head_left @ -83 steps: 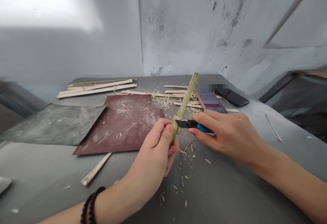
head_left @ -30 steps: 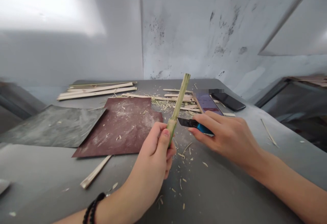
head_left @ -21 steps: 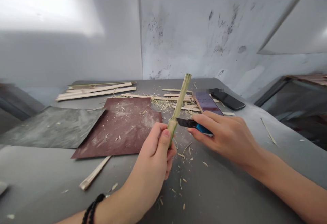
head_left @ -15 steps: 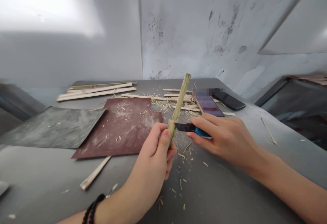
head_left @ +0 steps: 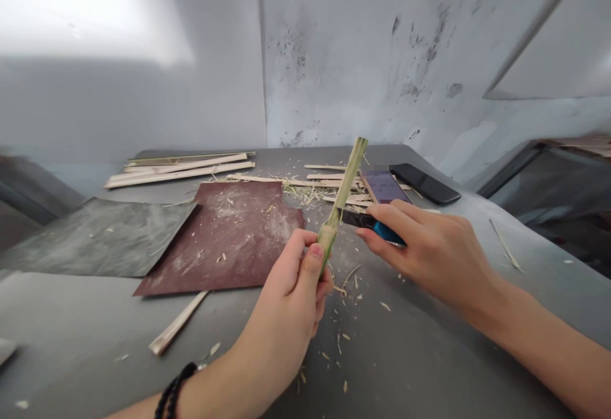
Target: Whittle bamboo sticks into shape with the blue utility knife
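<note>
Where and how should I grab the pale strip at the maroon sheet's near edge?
Pinch the pale strip by its end nearest you, probably from above on your side, thumb and finger on its two long edges. It is narrow and lies on the table, and its far end meets the edge of the maroon sheet, so the near end looks free.

Looks cool, grey and moderately bright. Blows out to white on the wall panel at upper left, then drops along a soft diagonal edge into shade. Spreads a pale sheen over the tabletop at both sides, darkening toward the lower middle. Renders the green strip fairly crisply; stretches and smears toward the side edges, blurring the dark shape at right. Pixelates at the far end of the purple-screened phone.
</note>
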Available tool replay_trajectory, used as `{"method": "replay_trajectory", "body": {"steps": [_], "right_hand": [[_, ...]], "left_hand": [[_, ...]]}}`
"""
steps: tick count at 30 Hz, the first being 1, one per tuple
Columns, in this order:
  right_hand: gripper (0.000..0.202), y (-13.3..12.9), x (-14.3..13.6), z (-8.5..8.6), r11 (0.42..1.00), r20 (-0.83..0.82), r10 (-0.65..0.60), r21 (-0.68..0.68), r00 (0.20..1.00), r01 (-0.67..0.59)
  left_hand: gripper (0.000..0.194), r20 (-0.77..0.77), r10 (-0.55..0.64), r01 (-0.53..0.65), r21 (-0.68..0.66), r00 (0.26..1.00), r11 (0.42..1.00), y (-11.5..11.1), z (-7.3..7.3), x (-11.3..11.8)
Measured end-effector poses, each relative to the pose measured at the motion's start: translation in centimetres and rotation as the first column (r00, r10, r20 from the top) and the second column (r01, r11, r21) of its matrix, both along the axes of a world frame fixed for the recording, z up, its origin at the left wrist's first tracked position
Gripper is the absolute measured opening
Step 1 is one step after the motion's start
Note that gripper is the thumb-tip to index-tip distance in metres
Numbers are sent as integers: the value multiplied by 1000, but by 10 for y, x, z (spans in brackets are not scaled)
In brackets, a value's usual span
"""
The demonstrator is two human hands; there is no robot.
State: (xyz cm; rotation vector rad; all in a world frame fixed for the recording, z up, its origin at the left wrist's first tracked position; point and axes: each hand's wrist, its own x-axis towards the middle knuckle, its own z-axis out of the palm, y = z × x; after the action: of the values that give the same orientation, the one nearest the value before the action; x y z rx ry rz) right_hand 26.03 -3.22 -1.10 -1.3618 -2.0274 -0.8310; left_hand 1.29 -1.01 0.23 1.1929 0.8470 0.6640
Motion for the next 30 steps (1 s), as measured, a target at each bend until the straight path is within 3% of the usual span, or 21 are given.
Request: {"method": "replay_trajectory", "body": {"steps": [4,10,21,25,30], "right_hand": [[40,1,5,2,995,-42,-83,47,996,85],[28,3,32,20,952,-191,-194,199,962,232],[49,2,8,18,994,-292,-104,-4,951,107],[47,1,8,19,997,-312,-71,-64,947,54],[42,1,2,14,992,-340,-24,-121,940,-19]], "left_hand": [[38,9,-20,20,24,1000,1000,-1,-1,0],[38,20,-26,25,36,999,999,-1,-5,-1],[41,33,-30,29,26,999,999,-3,-8,1],[47,47,-19,19,9,999,1000,-4,-6,0],[37,127,61,-66,36,990,997,-6,-2,0]]}}
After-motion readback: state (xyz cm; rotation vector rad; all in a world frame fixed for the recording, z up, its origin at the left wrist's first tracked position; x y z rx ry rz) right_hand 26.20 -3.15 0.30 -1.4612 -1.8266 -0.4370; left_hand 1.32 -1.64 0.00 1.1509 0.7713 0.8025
